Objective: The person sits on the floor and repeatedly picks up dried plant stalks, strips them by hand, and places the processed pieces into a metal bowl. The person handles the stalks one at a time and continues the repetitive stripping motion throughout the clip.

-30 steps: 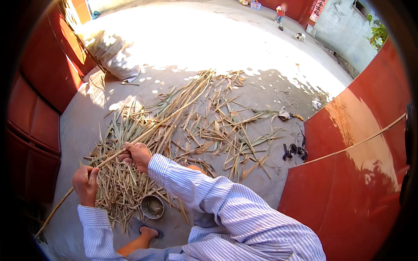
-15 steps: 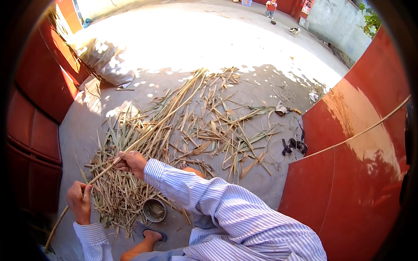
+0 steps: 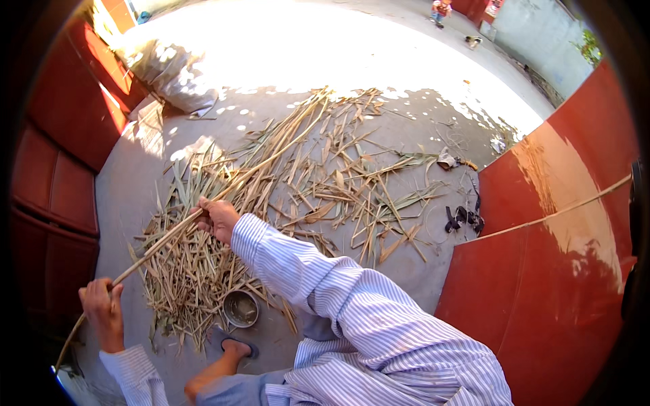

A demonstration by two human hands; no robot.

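A long, pale dry reed stalk (image 3: 154, 248) runs slantwise between my hands. My left hand (image 3: 103, 308) is closed around it at the lower left, and its thin end bends down beyond the fist. Farther up, my right hand (image 3: 220, 220) pinches the stalk between thumb and fingers. Past the right hand the stalk stretches toward a bundle of long reeds (image 3: 291, 132) on the floor, where I cannot tell it apart from the others. Beneath both arms spreads a heap of short, dry stalk and leaf pieces (image 3: 196, 281). A round metal bowl (image 3: 241, 308) stands at the heap's near edge.
Red metal panels stand left (image 3: 54, 196) and right (image 3: 535, 271). A sack (image 3: 169, 78) lies at the far left. Dark straps (image 3: 464, 220) and a pale scrap (image 3: 446, 159) lie near the right panel. In the distance are a small person (image 3: 441, 11) and an animal (image 3: 473, 42).
My hands are farther apart along the stalk: the left has moved left, the right up and slightly right. The whole view has shifted a little. Both hands keep their hold.
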